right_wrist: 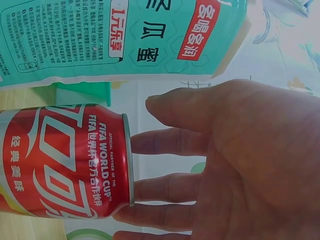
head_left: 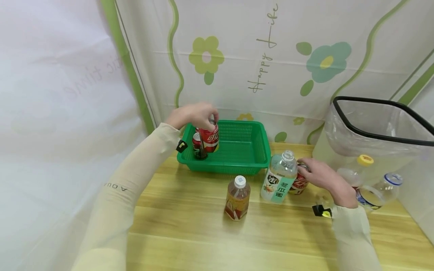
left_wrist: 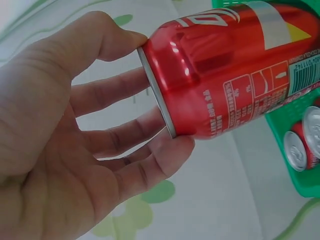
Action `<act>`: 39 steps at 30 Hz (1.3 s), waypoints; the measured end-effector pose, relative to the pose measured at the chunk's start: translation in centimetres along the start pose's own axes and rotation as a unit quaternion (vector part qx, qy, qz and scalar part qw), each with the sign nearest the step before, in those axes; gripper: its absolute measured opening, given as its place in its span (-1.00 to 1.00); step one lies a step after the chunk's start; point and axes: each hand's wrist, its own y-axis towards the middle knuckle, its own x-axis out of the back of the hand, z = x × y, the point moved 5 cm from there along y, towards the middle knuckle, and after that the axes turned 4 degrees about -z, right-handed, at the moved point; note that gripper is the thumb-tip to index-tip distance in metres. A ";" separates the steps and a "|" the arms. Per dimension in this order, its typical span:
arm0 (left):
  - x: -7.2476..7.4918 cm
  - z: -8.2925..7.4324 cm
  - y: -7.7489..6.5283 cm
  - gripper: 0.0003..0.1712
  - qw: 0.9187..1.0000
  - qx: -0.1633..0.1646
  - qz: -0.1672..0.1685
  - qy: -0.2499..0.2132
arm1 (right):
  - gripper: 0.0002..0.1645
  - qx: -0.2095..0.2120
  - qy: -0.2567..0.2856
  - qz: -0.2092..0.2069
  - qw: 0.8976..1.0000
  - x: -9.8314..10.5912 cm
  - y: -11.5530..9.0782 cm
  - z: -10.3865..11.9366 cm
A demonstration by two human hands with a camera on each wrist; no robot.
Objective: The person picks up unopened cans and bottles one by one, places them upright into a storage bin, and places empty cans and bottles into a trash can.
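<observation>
By its top rim, my left hand (head_left: pixel 196 114) holds a red cola can (head_left: pixel 210 138) over the left part of a green basket (head_left: pixel 223 165). The left wrist view shows thumb and fingertips pinching the metal rim of this can (left_wrist: pixel 200 75). Smaller dark-and-red cans (left_wrist: pixel 296 147) sit in the basket beneath and beside it. My right hand (head_left: pixel 320 174) reaches over a second red cola can (head_left: pixel 298 184) on the table. In the right wrist view its fingers extend past that can's rim (right_wrist: pixel 131 160), while the thumb stays apart from it. A winter melon drink bottle (right_wrist: pixel 125 40) stands right beside that can.
A bottle of brown drink (head_left: pixel 237 199) with a white cap stands in front of the basket. Right of my right hand are a yellow-capped bottle (head_left: pixel 364 162) and a blue-capped bottle (head_left: pixel 383 192). Behind them stands a bin (head_left: pixel 383 139) with a clear liner and black rim.
</observation>
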 end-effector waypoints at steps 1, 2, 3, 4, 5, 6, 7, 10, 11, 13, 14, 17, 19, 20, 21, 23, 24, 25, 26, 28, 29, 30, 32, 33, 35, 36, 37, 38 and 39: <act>-0.3 0.2 -0.1 -0.68 1.000 0.001 0.002 -0.002 | -0.58 0.004 0.001 -0.001 1.000 -0.1 0.0 0.0; -0.7 0.5 -0.2 -0.68 1.000 0.002 0.001 -0.006 | -0.59 0.007 0.002 -0.002 1.000 -0.1 0.1 0.0; -1.0 0.8 -0.3 -0.69 1.000 0.004 0.000 -0.011 | -0.60 0.009 0.002 -0.002 1.000 -0.2 0.1 0.1; -1.3 1.0 -0.4 -0.69 1.000 0.009 0.002 -0.018 | -0.61 0.011 0.001 -0.002 1.000 -0.3 0.1 0.1; -1.6 1.3 -0.5 -0.69 1.000 0.012 0.003 -0.024 | -0.60 0.012 0.001 -0.003 1.000 -0.4 0.2 0.1; -1.8 1.4 -0.6 -0.68 0.999 0.014 0.002 -0.029 | -0.59 0.011 0.001 -0.003 1.000 -0.4 0.2 0.1; -2.1 1.7 -0.6 -0.67 0.999 0.015 0.001 -0.033 | -0.57 0.010 0.000 -0.003 1.000 -0.5 0.2 0.1; -2.6 2.3 -0.7 -0.65 0.999 0.029 -0.001 -0.030 | -0.48 0.009 -0.001 -0.004 1.000 -0.7 0.2 0.2; -2.8 2.5 -0.8 -0.64 0.999 0.034 -0.002 -0.027 | -0.45 0.009 -0.001 -0.005 1.000 -0.7 0.2 0.2; -3.0 2.8 -0.9 -0.63 0.999 0.042 -0.004 -0.022 | -0.41 0.011 -0.001 -0.009 1.000 -0.9 0.3 0.2; -3.1 3.0 -0.9 -0.63 0.999 0.045 -0.005 -0.019 | -0.39 0.008 0.000 -0.009 1.000 -0.9 0.2 0.1; -3.4 3.2 -1.0 -0.63 0.999 0.048 -0.006 -0.019 | -0.33 -0.009 0.002 -0.007 1.000 -1.1 0.1 -0.1; -3.7 3.4 -1.1 -0.64 0.999 0.047 -0.003 -0.021 | -0.32 -0.018 0.003 -0.004 1.000 -1.3 0.1 -0.2; -3.9 3.5 -1.1 -0.65 0.999 0.048 0.000 -0.022 | -0.32 -0.023 0.002 -0.001 1.000 -1.3 0.0 -0.2; -4.1 3.5 -1.1 -0.65 0.999 0.048 0.002 -0.024 | -0.33 -0.024 0.001 0.000 1.000 -1.4 0.0 -0.2; -4.5 3.7 -1.0 -0.65 0.999 0.047 0.006 -0.022 | -0.35 -0.025 0.000 0.002 1.000 -1.5 0.1 -0.2; -4.6 3.7 -0.9 -0.65 0.999 0.045 0.006 -0.019 | -0.36 -0.026 0.000 0.002 1.000 -1.4 0.1 -0.2; -4.8 3.7 -0.9 -0.64 0.999 0.044 0.006 -0.016 | -0.37 -0.028 -0.001 0.003 1.000 -1.4 0.1 -0.1; -4.9 3.8 -0.9 -0.63 0.999 0.044 0.005 -0.015 | -0.37 -0.031 0.000 0.005 1.000 -1.4 0.1 -0.1; -5.3 3.9 -0.8 -0.61 0.999 0.043 0.005 -0.016 | -0.37 -0.033 -0.001 0.006 0.999 -1.4 0.1 -0.1; -5.4 3.9 -0.8 -0.61 0.999 0.043 0.005 -0.017 | -0.37 -0.034 -0.002 0.006 0.999 -1.4 0.0 -0.1; -5.6 4.0 -0.8 -0.60 0.999 0.044 0.004 -0.017 | -0.37 -0.034 -0.003 0.006 0.999 -1.3 0.0 -0.1; -6.0 4.1 -0.9 -0.60 0.999 0.044 0.006 -0.022 | -0.37 -0.034 -0.005 0.007 0.999 -1.3 0.0 -0.2; -6.2 4.1 -0.9 -0.60 0.999 0.045 0.007 -0.025 | -0.37 -0.034 -0.007 0.008 0.999 -1.3 0.0 -0.2; -6.5 4.2 -1.0 -0.59 0.998 0.049 0.009 -0.027 | -0.37 -0.036 -0.008 0.010 0.999 -1.3 -0.1 -0.2; -6.7 4.3 -1.0 -0.59 0.998 0.051 0.011 -0.027 | -0.37 -0.036 -0.008 0.011 0.999 -1.3 -0.1 -0.2; -6.8 4.4 -1.0 -0.59 0.998 0.055 0.012 -0.026 | -0.37 -0.038 -0.008 0.013 0.999 -1.3 -0.2 -0.2; -7.0 4.5 -1.0 -0.58 0.998 0.059 0.014 -0.024 | -0.37 -0.040 -0.007 0.015 0.999 -1.3 -0.2 -0.2; -7.1 4.6 -1.0 -0.58 0.998 0.064 0.015 -0.022 | -0.37 -0.041 -0.008 0.017 0.999 -1.3 -0.3 -0.2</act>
